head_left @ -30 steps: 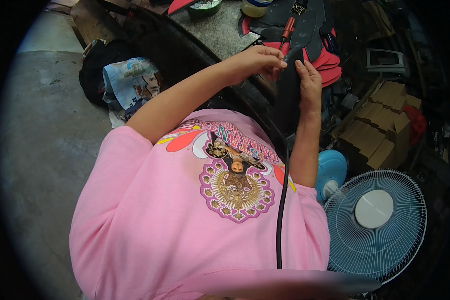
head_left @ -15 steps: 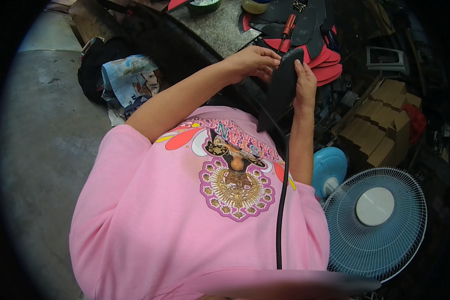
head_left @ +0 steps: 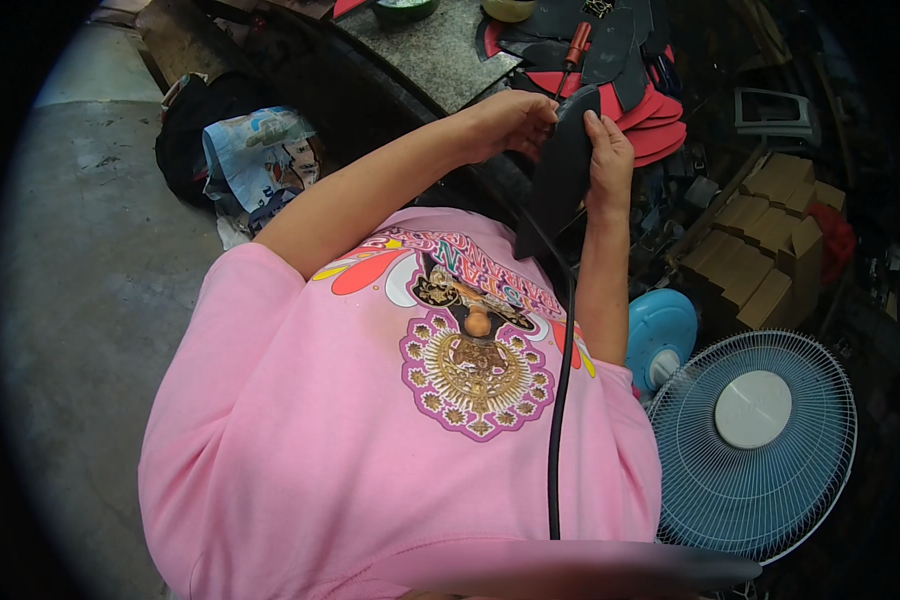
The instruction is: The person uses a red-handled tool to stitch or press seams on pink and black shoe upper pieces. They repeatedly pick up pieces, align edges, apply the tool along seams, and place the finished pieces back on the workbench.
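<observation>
A dark, flat sandal sole (head_left: 564, 170) stands tilted on edge in front of my chest, its narrow end pointing down. My right hand (head_left: 609, 160) is closed on its right side, thumb near the upper edge. At the sole's upper left, my left hand (head_left: 518, 124) has its fingers curled in a pinch. Whatever is between those fingertips is too small to make out. Just beyond my hands, a red-handled screwdriver (head_left: 578, 46) lies on a pile of black and red sole pieces (head_left: 653, 133).
A grey worktop (head_left: 440, 60) with bowls (head_left: 510, 8) lies ahead. To the right are cardboard boxes (head_left: 745, 255) and a large fan (head_left: 755, 445). A black cord (head_left: 560, 420) hangs down my front. Bags (head_left: 255, 160) sit on the left floor.
My left fingers have curled in more and shifted slightly at the sole's edge. The sole and my right hand have moved only a little.
</observation>
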Available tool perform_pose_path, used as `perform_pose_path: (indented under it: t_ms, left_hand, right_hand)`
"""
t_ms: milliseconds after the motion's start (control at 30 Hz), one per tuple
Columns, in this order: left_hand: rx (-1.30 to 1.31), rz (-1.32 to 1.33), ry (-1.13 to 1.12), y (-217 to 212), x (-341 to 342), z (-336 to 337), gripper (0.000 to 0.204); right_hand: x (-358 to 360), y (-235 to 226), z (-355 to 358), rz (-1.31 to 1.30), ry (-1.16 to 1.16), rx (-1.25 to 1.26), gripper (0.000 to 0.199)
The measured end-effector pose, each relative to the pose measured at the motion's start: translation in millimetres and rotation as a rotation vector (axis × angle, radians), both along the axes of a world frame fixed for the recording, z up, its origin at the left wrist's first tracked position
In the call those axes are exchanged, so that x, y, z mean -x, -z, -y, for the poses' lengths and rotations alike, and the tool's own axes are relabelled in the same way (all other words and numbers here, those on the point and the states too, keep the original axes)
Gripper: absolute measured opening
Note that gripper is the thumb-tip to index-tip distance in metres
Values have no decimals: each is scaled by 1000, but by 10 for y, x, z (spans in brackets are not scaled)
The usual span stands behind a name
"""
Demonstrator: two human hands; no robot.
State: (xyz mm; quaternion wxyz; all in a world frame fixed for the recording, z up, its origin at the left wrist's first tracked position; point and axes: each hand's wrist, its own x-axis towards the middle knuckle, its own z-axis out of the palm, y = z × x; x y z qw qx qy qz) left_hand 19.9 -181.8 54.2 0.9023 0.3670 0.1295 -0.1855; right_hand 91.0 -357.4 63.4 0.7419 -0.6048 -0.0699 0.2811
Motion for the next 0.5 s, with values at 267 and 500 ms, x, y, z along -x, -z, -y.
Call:
perform_pose_path:
  t_ms: [267,500]
  left_hand:
    - [-336,249,-23,-64,63,7,19]
    - [-242,204,31,10,-10,-61,17]
  right_hand:
    - [-21,-6,-11,67,128,-32,14]
    - [1,-4,-38,2,47,-33,15]
